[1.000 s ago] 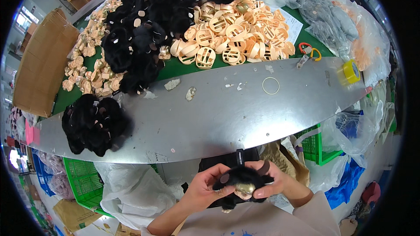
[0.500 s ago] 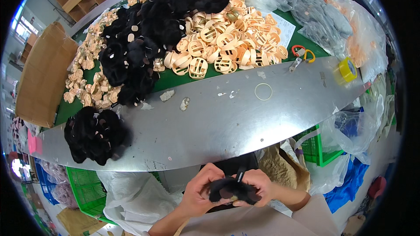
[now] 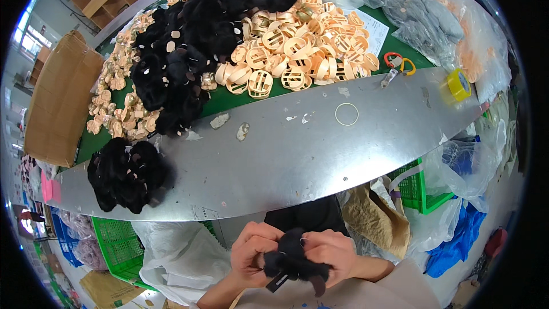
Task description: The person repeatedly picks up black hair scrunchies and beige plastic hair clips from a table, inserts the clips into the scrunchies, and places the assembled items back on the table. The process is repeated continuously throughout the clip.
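A black furry plush piece (image 3: 293, 254) is held close to my body, below the table's front edge. My left hand (image 3: 251, 254) grips its left side with bent fingers. On the other side, my right hand (image 3: 333, 252) pinches the fur near the top. A small black tag hangs from the lower left of the piece, and an ear-like flap droops at the lower right. Fingertips behind the fur are hidden. On the metal table edge to the left lies a heap of similar black plush pieces (image 3: 128, 174).
A larger black plush pile (image 3: 191, 40) lies among peach plastic parts (image 3: 297, 46) on the green surface. Orange-handled scissors (image 3: 396, 67), yellow tape (image 3: 458, 84) and a rubber band (image 3: 347, 114) rest at right. Green baskets (image 3: 117, 246) and plastic bags (image 3: 177, 257) stand below the metal edge (image 3: 274, 160).
The plush piece has been turned in my hands: its tag, which pointed up, now hangs at lower left. My right hand has moved onto its upper side. The view has shifted slightly.
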Motion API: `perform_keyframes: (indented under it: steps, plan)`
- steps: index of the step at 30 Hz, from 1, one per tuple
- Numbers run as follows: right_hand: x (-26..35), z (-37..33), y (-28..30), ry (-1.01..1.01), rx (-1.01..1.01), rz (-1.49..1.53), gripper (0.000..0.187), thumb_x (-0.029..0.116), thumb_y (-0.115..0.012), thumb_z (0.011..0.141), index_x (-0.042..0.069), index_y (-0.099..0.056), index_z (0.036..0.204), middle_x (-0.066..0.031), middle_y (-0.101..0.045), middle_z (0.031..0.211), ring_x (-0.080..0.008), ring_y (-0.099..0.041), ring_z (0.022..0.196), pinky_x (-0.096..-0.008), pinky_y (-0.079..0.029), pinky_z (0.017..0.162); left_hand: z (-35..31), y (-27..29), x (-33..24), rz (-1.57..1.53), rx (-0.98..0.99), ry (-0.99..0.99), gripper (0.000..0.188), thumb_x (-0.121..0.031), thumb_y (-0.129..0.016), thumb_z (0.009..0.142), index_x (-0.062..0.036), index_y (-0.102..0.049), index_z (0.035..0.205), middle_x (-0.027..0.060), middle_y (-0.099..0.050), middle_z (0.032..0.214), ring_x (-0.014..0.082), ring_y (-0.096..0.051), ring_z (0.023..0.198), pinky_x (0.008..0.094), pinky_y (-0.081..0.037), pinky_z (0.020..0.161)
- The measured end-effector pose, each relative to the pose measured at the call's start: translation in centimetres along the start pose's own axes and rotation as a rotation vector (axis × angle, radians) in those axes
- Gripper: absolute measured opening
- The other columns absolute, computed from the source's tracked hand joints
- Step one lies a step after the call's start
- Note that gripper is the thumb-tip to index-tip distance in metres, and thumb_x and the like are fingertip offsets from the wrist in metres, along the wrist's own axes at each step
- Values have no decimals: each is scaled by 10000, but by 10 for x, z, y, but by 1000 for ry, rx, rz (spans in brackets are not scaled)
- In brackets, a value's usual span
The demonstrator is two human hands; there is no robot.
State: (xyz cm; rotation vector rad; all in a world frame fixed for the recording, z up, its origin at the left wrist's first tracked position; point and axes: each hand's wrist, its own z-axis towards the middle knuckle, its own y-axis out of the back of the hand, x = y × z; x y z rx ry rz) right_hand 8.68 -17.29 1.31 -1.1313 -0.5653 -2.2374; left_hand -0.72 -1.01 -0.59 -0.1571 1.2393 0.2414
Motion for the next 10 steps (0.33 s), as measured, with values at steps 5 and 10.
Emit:
perform_keyframes:
  steps: [5,10]
  plan:
    - [-3,3,-10,-220,-87,74,184,36,-683,715,-4,-557,843,-98,-503,724,-244,-447,513,-285,-369,454,11,5,-11,146,51,66,339,-153,-829,725,-22,-565,892,124,-574,948,202,-553,822,289,-442,700]
    - [-17,10,-19,-196,-140,-60,335,130,-801,753,-5,-551,931,-92,-558,709,-188,-472,507,-260,-387,477,1,3,1,5,-66,292,362,-110,-822,732,-17,-581,985,115,-540,1069,178,-526,878,276,-435,748]
